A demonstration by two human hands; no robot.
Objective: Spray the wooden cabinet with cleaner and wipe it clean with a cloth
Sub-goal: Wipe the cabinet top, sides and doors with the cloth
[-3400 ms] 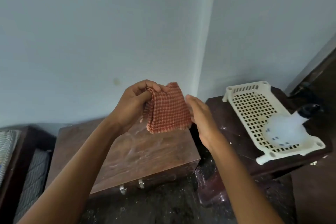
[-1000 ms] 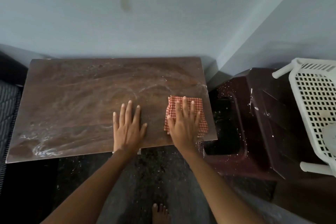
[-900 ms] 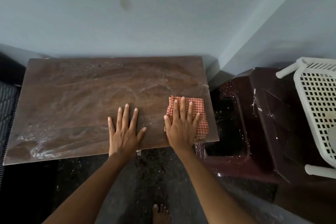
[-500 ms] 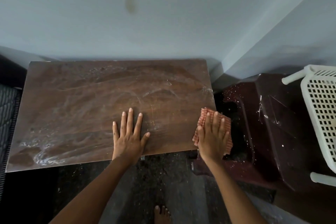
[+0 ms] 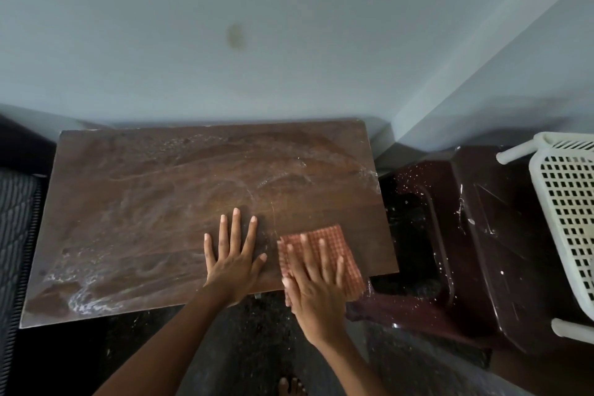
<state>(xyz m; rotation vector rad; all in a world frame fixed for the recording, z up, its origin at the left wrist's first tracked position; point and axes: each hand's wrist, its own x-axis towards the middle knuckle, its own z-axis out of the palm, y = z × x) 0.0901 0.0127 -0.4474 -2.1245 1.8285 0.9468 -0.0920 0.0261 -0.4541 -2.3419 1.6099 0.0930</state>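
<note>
On cabinet (image 5: pixel 144 202) top nr front edge, I see right grip (image 5: pixel 316 294) flat, fingers straight, pressing cloth (image 5: pixel 334 236); left grip (image 5: pixel 234 262) flat, holding nothing.

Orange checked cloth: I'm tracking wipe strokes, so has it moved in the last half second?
Yes. The orange checked cloth under the right hand moved left, from overhanging the right edge of the brown wooden cabinet top back onto it.

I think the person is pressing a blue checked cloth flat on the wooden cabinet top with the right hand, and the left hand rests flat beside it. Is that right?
Not quite. The head view shows the cloth is red-orange checked, not blue. The rest holds: the right hand presses it flat on the wooden cabinet top, and the left hand rests flat beside it.
</note>
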